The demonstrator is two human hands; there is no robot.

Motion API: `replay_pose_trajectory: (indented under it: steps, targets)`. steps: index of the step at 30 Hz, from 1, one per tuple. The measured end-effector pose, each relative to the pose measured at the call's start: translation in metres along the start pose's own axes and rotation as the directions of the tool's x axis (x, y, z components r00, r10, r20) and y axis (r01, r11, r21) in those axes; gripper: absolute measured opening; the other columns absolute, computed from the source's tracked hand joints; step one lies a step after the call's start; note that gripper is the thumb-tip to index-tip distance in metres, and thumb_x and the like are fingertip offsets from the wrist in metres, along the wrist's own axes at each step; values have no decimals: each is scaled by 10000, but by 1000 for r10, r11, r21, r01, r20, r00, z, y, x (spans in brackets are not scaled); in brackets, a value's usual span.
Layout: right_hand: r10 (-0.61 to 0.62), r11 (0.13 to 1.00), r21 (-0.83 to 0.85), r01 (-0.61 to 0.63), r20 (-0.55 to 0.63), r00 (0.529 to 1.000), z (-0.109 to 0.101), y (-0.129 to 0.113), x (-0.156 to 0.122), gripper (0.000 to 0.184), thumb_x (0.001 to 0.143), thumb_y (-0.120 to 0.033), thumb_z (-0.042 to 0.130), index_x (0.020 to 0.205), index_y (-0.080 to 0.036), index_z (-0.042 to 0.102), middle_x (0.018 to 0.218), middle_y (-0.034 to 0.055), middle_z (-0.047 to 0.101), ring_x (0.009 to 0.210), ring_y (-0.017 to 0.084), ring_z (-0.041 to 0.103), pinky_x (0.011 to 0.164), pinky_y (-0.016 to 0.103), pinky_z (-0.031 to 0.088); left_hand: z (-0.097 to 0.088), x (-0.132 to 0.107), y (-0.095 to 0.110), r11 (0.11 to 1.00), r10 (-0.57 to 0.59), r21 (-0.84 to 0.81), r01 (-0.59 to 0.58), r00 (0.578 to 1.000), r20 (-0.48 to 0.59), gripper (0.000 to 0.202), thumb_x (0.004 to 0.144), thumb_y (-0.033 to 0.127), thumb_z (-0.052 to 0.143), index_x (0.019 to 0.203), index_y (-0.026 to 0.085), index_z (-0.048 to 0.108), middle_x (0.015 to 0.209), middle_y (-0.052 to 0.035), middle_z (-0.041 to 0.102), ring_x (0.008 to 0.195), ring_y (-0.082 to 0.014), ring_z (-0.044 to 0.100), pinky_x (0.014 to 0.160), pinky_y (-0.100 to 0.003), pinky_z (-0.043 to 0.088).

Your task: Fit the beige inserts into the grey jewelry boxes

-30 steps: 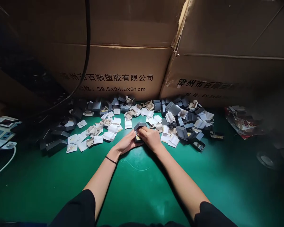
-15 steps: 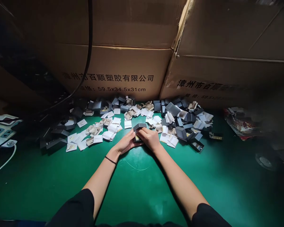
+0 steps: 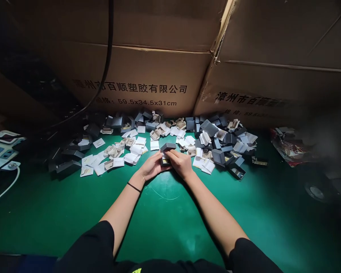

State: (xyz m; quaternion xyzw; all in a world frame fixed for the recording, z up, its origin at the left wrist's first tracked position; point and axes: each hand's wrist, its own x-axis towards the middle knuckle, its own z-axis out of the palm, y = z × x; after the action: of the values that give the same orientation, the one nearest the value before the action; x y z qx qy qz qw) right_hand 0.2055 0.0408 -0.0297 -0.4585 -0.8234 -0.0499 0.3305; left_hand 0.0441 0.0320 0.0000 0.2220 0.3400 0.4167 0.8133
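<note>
Two large printed cardboard cartons [image 3: 147, 72] are stacked along the back of a green mat [image 3: 165, 223], and a heap of small dark boxes, white cards and beige inserts [image 3: 210, 140] is spread along their foot. At the near edge of that heap, a small dark grey box [image 3: 167, 151] with its lid raised is held between the left hand [image 3: 152, 168] and the right hand [image 3: 182, 163], both curled closed around its lower part just above the mat.
</note>
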Motion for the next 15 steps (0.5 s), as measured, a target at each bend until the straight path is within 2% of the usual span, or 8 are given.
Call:
replay_pose_trajectory:
  steps: [2,7,9,12,15]
  targets:
    - [16,999,34,-14,-44,999,2,1,-2,335,967,-165,383,1053,-219,702,1019,42,726,828,120,661,644,207,432,0,0,0,1000,0,-26,-1,1000,-10,213,892,174,534,1088,149,614,968,-105,669,831,-196,664,763,-415,592]
    - [65,990,127,-63,-9,998,4,1,-3,317,909,-131,423,1005,-223,710,959,48,728,751,128,658,610,208,457,1,-1,1,999,-3,-34,4,1000,3,257,880,150,537,1130,150,601,933,-105,676,806,-201,673,744,-412,594]
    - [102,973,214,-81,-89,991,2,1,-2,313,891,-137,417,990,-209,705,976,65,722,805,148,668,671,234,496,0,-1,2,999,3,-49,-2,1000,16,300,876,139,531,1170,151,588,955,-114,681,821,-213,681,759,-422,590]
    - [264,917,362,-169,-230,937,-2,-1,-2,304,861,-142,396,912,-194,691,892,74,716,803,170,669,720,287,524,-2,-2,7,989,48,-137,-50,999,-19,342,885,155,502,1222,148,564,1006,-139,685,857,-245,691,787,-448,576]
    - [400,854,441,-276,-217,891,-4,-2,-2,272,823,-155,399,801,-196,667,770,56,693,704,174,648,678,305,523,-6,-3,14,961,105,-247,-129,989,-106,336,922,213,436,1220,138,573,1022,-152,690,879,-261,688,792,-443,563]
